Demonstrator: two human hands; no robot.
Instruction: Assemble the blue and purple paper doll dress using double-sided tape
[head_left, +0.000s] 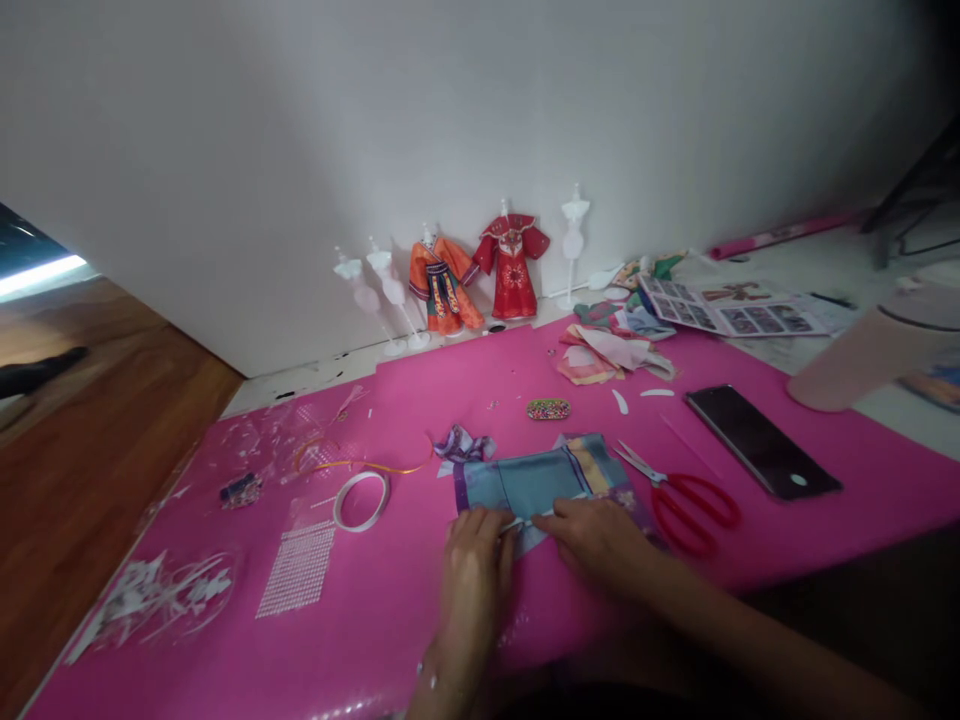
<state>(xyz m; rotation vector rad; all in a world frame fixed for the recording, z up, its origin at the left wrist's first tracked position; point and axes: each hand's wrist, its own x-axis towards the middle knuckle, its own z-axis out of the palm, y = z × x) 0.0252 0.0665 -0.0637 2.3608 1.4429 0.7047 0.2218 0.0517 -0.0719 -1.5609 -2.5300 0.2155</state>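
Observation:
A blue fabric piece (536, 482) with yellow and purple bands lies flat on the pink mat, close to its front edge. Along the fabric's lower edge runs a narrow white strip (520, 524). My left hand (476, 560) has its fingers closed on the left part of this strip. From the right, my right hand (596, 535) pinches the strip near its middle, fingertips a short distance from the left ones. Crumpled purple patterned cloth (465, 444) touches the fabric's upper left. Red-handled scissors (694, 510) lie partly open beside my right hand.
A tape roll (361, 501), a pearl sheet (298, 568) and plastic bags of scraps (165, 595) lie left. At right are a phone (761, 440) and a tall cup (870, 350). Small mannequins, two in dresses (514, 270), stand along the wall; fabric scraps (611, 350) lie nearby.

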